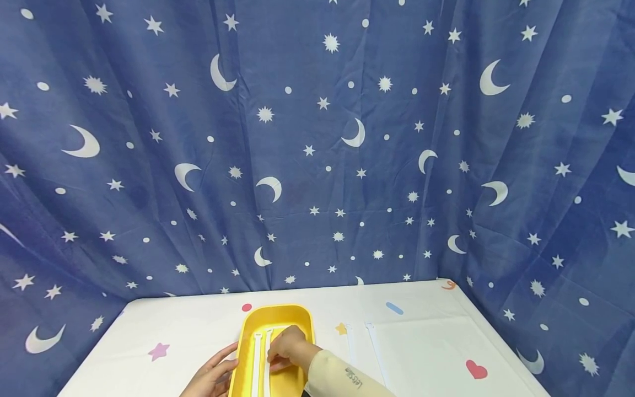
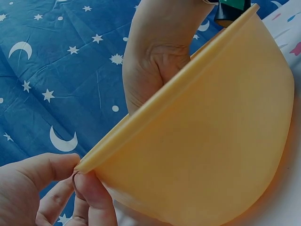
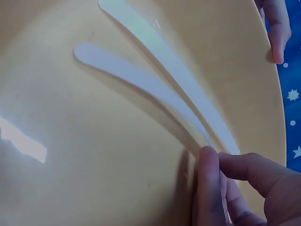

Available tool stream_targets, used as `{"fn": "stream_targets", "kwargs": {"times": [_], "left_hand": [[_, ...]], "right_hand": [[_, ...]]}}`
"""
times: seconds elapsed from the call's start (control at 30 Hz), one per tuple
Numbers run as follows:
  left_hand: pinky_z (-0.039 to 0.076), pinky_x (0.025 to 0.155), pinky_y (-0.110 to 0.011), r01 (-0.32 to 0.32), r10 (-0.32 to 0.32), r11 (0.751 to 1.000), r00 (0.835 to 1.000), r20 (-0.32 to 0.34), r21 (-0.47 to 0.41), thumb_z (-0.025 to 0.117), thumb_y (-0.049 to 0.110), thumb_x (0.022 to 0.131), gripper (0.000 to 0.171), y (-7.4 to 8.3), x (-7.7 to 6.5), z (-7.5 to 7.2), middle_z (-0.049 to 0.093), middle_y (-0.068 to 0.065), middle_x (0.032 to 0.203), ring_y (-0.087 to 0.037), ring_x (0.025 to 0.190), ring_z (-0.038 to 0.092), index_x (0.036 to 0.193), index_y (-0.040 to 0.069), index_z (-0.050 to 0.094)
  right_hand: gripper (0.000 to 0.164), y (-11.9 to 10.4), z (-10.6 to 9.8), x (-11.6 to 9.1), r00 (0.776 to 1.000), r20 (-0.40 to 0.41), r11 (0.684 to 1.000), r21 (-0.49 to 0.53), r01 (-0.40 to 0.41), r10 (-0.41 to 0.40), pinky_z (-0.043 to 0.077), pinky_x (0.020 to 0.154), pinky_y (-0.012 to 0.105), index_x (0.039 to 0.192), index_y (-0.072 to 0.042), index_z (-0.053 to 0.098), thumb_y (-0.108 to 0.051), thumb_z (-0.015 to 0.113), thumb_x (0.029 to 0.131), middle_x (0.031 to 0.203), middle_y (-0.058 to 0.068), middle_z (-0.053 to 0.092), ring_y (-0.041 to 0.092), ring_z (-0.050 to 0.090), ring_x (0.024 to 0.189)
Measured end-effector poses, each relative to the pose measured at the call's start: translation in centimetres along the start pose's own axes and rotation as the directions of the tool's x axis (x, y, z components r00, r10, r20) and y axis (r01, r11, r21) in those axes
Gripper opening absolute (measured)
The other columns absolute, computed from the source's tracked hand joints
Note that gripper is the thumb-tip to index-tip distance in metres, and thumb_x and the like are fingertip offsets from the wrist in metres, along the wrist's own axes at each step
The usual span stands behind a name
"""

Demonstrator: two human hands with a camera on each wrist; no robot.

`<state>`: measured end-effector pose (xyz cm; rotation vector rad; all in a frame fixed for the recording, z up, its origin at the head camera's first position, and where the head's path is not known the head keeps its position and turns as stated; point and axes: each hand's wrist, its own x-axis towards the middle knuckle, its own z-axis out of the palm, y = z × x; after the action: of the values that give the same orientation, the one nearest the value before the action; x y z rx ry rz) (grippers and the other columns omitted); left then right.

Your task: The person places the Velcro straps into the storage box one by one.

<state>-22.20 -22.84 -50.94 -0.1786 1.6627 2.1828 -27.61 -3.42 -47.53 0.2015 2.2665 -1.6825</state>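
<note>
A yellow plastic tray with rounded corners and raised walls lies on the white table. Its left rim is pinched between the thumb and fingers of my left hand, also visible in the left wrist view. Reaching down into the tray, my right hand pinches a flat white strap between thumb and fingers. That strap bends up toward the fingertips, its rounded end near the tray floor. A second white strap lies alongside, to the left. Both straps have a small wider head at the far end.
Right of the tray, two more white straps lie on the patterned white tablecloth, partly behind the right sleeve. A blue curtain with moons and stars hangs behind the table and at its sides.
</note>
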Motion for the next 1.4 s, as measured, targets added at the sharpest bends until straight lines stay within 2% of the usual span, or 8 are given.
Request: {"fn": "stream_targets", "kwargs": {"times": [0.2,0.37,0.6,0.8,1.0,1.13,1.27,1.4], "left_hand": [[0.057,0.084,-0.039,-0.005,0.005,1.0,1.0,0.005,0.023,0.064,0.03,0.096,0.072,0.0,0.0,0.1,0.068,-0.002,0.108,-0.022,0.095,0.069,0.153,0.003,0.029],[0.057,0.084,-0.039,0.0,0.0,1.0,1.0,0.0,0.024,0.064,0.031,0.096,0.071,-0.1,0.1,0.2,0.068,0.0,0.107,-0.021,0.094,0.069,0.152,0.004,0.03],[0.058,0.085,-0.039,0.008,-0.008,1.0,1.0,0.002,-0.001,0.064,0.03,0.096,0.072,-0.2,0.1,0.2,0.069,-0.002,0.106,-0.021,0.094,0.07,0.153,0.004,0.029],[0.057,0.086,-0.039,0.019,-0.019,1.0,1.0,-0.006,-0.012,0.066,0.03,0.095,0.074,-0.3,0.1,0.1,0.069,-0.002,0.105,-0.02,0.094,0.069,0.153,0.004,0.028],[0.057,0.086,-0.038,0.021,-0.021,0.999,1.0,-0.006,-0.027,0.065,0.029,0.096,0.071,-0.4,0.1,0.1,0.069,-0.002,0.105,-0.02,0.095,0.069,0.153,0.005,0.03],[0.057,0.086,-0.039,0.019,-0.019,0.999,1.0,0.008,-0.028,0.063,0.028,0.097,0.07,-0.3,0.0,0.1,0.069,-0.002,0.106,-0.021,0.096,0.069,0.153,0.006,0.029],[0.057,0.087,-0.04,0.02,-0.02,1.0,1.0,0.008,-0.024,0.063,0.029,0.097,0.071,-0.1,0.0,0.1,0.069,-0.002,0.107,-0.021,0.097,0.069,0.154,0.006,0.028],[0.057,0.086,-0.039,0.019,-0.019,0.999,1.0,-0.007,-0.027,0.064,0.029,0.096,0.07,0.1,-0.1,0.1,0.069,-0.001,0.105,-0.02,0.095,0.069,0.153,0.007,0.03]], "right_hand": [[0.027,0.3,0.2,0.1,0.999,-0.043,0.997,-0.078,0.019,-0.022,0.056,0.046,0.031,0.06,0.001,0.059,0.023,0.074,0.063,0.05,0.009,0.06,0.02,0.063,0.042],[0.025,0.4,0.5,0.4,0.998,-0.062,0.99,-0.138,-0.013,0.004,0.055,0.044,0.028,0.06,0.003,0.056,0.02,0.075,0.063,0.048,0.012,0.062,0.018,0.062,0.04],[0.032,0.6,0.8,1.2,0.989,-0.139,0.932,-0.363,-0.012,-0.041,0.052,0.042,0.022,0.057,0.006,0.054,0.013,0.085,0.058,0.042,0.009,0.059,0.021,0.065,0.043],[0.026,0.3,-0.1,1.0,0.996,-0.081,0.932,-0.363,0.006,-0.038,0.053,0.044,0.023,0.055,0.004,0.058,0.013,0.083,0.061,0.043,0.01,0.06,0.022,0.065,0.043],[0.021,-1.7,-2.4,-0.6,0.994,0.019,0.938,-0.331,0.104,-0.103,0.057,0.049,0.029,0.06,0.002,0.063,0.007,0.08,0.07,0.054,0.014,0.065,0.028,0.07,0.053],[0.017,-3.9,-4.9,-1.6,0.994,0.07,0.967,-0.236,0.099,-0.085,0.059,0.053,0.032,0.066,0.001,0.063,0.01,0.076,0.073,0.064,0.011,0.067,0.026,0.071,0.056],[0.015,-5.4,-7.8,-1.7,0.995,0.059,0.976,-0.196,0.092,-0.082,0.059,0.057,0.031,0.07,0.001,0.062,0.01,0.073,0.075,0.069,0.011,0.066,0.021,0.069,0.054],[0.008,-5.8,-10.7,-1.5,0.994,0.022,0.974,-0.198,0.112,-0.11,0.06,0.06,0.033,0.076,0.003,0.065,0.009,0.07,0.075,0.075,0.015,0.067,0.023,0.07,0.058]]}}
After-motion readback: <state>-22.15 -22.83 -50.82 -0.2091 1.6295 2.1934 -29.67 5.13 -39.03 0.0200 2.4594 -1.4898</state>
